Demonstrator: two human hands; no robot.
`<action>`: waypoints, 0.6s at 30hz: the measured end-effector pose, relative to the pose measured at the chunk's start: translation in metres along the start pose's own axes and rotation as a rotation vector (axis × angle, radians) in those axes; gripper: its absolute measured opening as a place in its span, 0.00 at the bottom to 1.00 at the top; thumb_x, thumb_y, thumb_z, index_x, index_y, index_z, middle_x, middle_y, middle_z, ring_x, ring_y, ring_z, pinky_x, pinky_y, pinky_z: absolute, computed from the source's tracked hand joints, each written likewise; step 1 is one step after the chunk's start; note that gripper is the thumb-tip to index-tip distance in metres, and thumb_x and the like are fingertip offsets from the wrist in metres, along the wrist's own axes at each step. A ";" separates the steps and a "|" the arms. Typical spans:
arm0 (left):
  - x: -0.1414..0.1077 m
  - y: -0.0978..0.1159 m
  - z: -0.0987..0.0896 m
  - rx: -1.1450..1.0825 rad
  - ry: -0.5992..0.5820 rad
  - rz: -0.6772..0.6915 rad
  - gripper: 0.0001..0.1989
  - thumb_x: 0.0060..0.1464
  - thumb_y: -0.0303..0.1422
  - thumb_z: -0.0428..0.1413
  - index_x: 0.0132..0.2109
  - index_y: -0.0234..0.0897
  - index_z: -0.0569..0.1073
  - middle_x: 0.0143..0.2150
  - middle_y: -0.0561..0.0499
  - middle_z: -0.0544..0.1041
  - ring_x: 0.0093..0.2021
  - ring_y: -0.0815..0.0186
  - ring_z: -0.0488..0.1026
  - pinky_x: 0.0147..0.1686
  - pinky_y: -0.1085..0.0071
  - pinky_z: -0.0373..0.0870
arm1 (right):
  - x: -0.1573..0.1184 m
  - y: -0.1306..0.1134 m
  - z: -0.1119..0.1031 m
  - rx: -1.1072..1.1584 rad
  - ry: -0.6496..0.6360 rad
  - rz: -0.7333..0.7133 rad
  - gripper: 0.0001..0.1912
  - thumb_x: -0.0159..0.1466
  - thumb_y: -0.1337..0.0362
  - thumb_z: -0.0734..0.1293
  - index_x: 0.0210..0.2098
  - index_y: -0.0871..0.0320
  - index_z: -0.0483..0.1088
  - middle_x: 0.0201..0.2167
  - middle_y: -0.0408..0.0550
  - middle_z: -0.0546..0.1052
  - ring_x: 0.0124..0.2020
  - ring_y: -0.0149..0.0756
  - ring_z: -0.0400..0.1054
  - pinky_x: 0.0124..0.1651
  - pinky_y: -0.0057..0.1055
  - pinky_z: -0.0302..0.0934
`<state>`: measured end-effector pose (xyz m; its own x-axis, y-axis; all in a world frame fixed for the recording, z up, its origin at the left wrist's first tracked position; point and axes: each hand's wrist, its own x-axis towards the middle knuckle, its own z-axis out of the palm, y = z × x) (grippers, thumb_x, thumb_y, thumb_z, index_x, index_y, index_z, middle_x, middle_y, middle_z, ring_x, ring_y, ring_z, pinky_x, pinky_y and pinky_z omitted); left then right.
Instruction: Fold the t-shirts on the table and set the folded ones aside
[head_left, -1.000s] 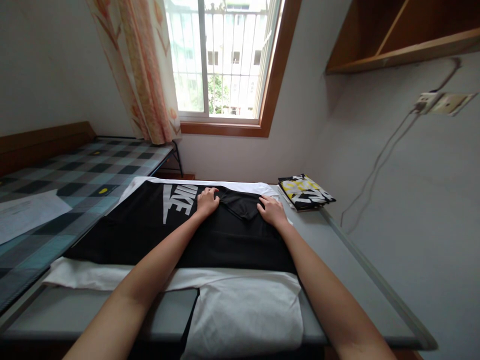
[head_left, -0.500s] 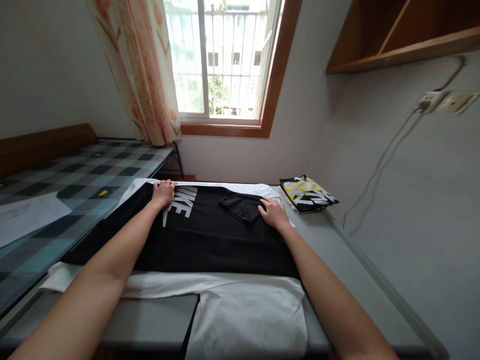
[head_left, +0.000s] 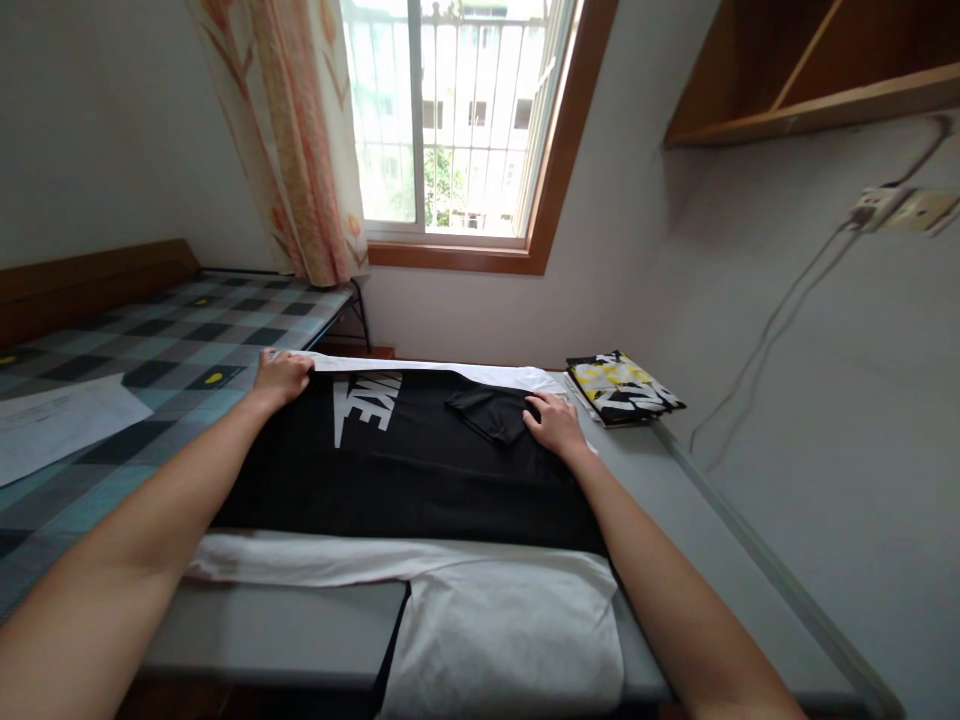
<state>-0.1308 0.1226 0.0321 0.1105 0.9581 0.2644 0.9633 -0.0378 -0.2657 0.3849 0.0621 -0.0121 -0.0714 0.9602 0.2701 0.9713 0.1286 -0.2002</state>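
A black T-shirt (head_left: 420,490) with a large grey-white NIKE print lies folded lengthwise over a white garment (head_left: 510,640). My left hand (head_left: 283,380) is at the far left part of the black T-shirt, with its fingers curled over the far edge. My left forearm hides the shirt's left end. My right hand (head_left: 556,425) rests on the shirt's far right part, fingers spread and slightly bent, beside the folded-in black sleeve (head_left: 491,412). White cloth shows beyond the far edge and hangs over the table's near edge.
On the grey table (head_left: 675,530) a folded black, white and yellow garment (head_left: 626,388) lies at the back right. To the left is a bed with a checked cover (head_left: 172,335) and a paper sheet (head_left: 67,420). A wall cable (head_left: 765,330) hangs at right.
My left hand has slid left along the far edge of the black T-shirt, off the print's side, and its fingers have curled. The right hand stays in place on the shirt.
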 end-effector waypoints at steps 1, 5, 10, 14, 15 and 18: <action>-0.003 -0.005 -0.002 0.009 0.003 0.002 0.15 0.54 0.31 0.48 0.44 0.39 0.77 0.49 0.40 0.79 0.53 0.49 0.70 0.58 0.47 0.53 | 0.000 0.000 0.000 0.006 0.006 -0.003 0.21 0.67 0.56 0.60 0.56 0.55 0.72 0.61 0.54 0.69 0.61 0.48 0.60 0.60 0.45 0.52; -0.011 -0.019 -0.014 -0.007 0.056 0.008 0.16 0.55 0.33 0.47 0.43 0.39 0.78 0.50 0.40 0.79 0.56 0.50 0.68 0.59 0.49 0.53 | 0.002 0.001 0.001 0.024 0.032 0.001 0.21 0.69 0.57 0.57 0.54 0.54 0.73 0.59 0.53 0.71 0.59 0.48 0.61 0.59 0.46 0.52; -0.015 -0.029 -0.028 0.042 0.052 0.048 0.15 0.55 0.32 0.47 0.44 0.38 0.76 0.48 0.41 0.79 0.55 0.54 0.70 0.60 0.53 0.51 | 0.016 0.004 0.000 -0.047 0.011 0.019 0.21 0.69 0.61 0.55 0.57 0.54 0.71 0.59 0.53 0.72 0.58 0.48 0.63 0.58 0.46 0.52; -0.018 -0.040 -0.032 0.071 0.012 0.039 0.15 0.55 0.32 0.49 0.45 0.39 0.77 0.47 0.42 0.79 0.51 0.53 0.71 0.58 0.53 0.54 | 0.035 0.008 -0.002 -0.109 -0.078 0.040 0.22 0.68 0.63 0.58 0.59 0.57 0.69 0.60 0.56 0.71 0.59 0.50 0.62 0.58 0.48 0.53; -0.019 -0.042 -0.033 0.072 -0.007 0.047 0.14 0.54 0.32 0.50 0.44 0.39 0.77 0.47 0.42 0.78 0.51 0.52 0.71 0.57 0.54 0.55 | 0.040 0.009 -0.003 -0.120 -0.097 0.054 0.22 0.67 0.63 0.59 0.59 0.57 0.70 0.59 0.57 0.71 0.59 0.50 0.63 0.58 0.48 0.53; -0.022 -0.049 -0.035 0.063 -0.055 0.072 0.12 0.54 0.32 0.52 0.43 0.37 0.77 0.48 0.42 0.78 0.51 0.54 0.71 0.55 0.56 0.57 | 0.052 0.011 -0.006 -0.117 -0.145 0.094 0.21 0.64 0.64 0.62 0.56 0.56 0.72 0.56 0.55 0.74 0.56 0.49 0.66 0.57 0.46 0.55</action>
<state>-0.1722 0.0932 0.0720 0.1638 0.9676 0.1921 0.9359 -0.0908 -0.3404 0.3928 0.1122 0.0052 -0.0028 0.9933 0.1156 0.9944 0.0150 -0.1048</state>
